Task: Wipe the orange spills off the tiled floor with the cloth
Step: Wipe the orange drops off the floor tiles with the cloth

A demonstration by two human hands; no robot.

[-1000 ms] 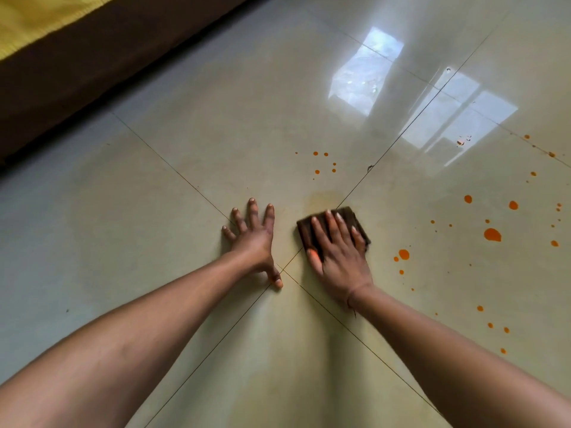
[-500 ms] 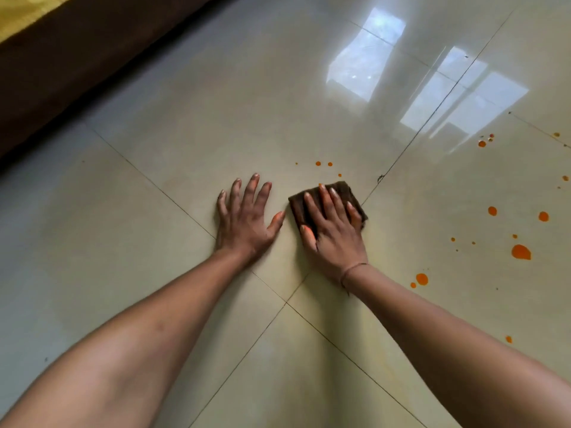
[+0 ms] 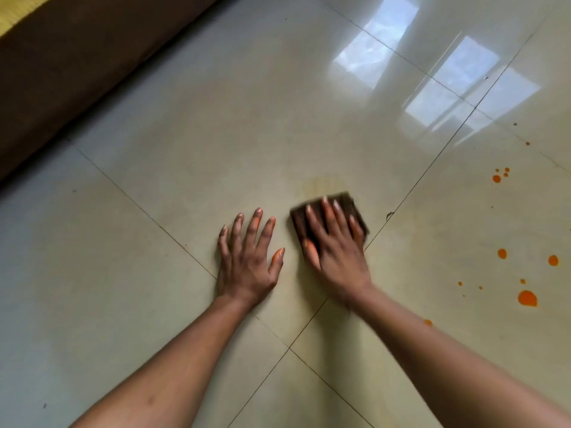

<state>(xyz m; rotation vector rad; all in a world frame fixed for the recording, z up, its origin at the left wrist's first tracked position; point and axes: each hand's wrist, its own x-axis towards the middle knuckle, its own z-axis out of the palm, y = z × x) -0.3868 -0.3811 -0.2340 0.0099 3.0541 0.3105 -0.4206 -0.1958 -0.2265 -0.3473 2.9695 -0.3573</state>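
A dark brown folded cloth (image 3: 357, 208) lies flat on the glossy beige tiled floor (image 3: 216, 134). My right hand (image 3: 335, 245) presses down on it, fingers spread over the top, blurred with motion. My left hand (image 3: 247, 257) rests flat on the tile just left of the cloth, fingers apart, holding nothing. A faint yellowish smear (image 3: 321, 185) shows just beyond the cloth. Orange spills dot the tile to the right: a large drop (image 3: 527, 298), two medium drops (image 3: 502, 253) (image 3: 553, 260), and a small cluster (image 3: 499, 176) farther away.
A dark brown piece of furniture (image 3: 77, 66) with a yellow cover (image 3: 18, 17) runs along the upper left. Window reflections (image 3: 432, 75) glare on the far tiles. Grout lines cross just below my hands (image 3: 289, 347).
My right hand has pushed the cloth forward over the small orange dots ahead; they are gone and a faint smear is left. My left hand shifted forward too.
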